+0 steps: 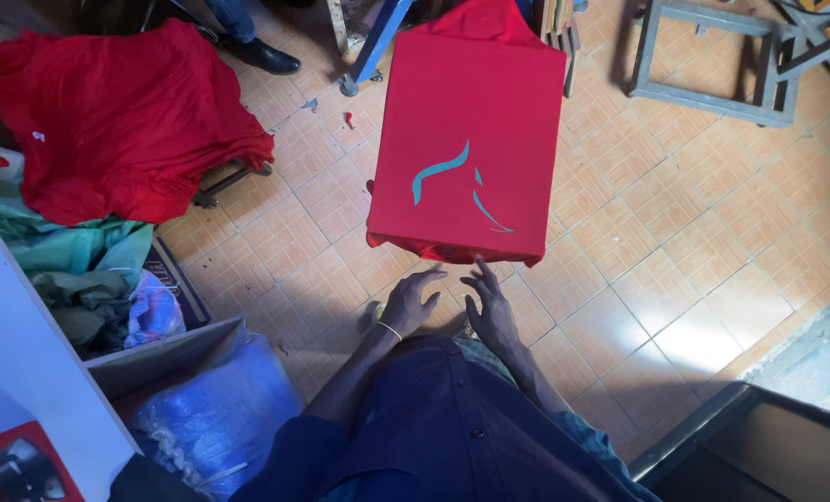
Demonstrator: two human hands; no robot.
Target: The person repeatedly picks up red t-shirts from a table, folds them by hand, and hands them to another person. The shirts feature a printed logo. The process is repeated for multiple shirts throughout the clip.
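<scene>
The head camera looks down on a red folded T-shirt [468, 139] with a teal curved print, lying stretched flat on what seems to be a board that sticks out above the tiled floor [694, 270]. Its near edge sits just beyond both hands. The left hand [413, 302], with a thin bangle at the wrist, and the right hand [491, 311] both have their fingers spread and released, grasping nothing and apart from the cloth. A heap of red garments [117, 121] lies at the far left, above green fabric [71, 251] and a blue plastic-wrapped bundle [219, 409]. With no hand on the shirt, its drooping near hem could probably drag it off onto the floor, undoing the fold and dirtying it.
</scene>
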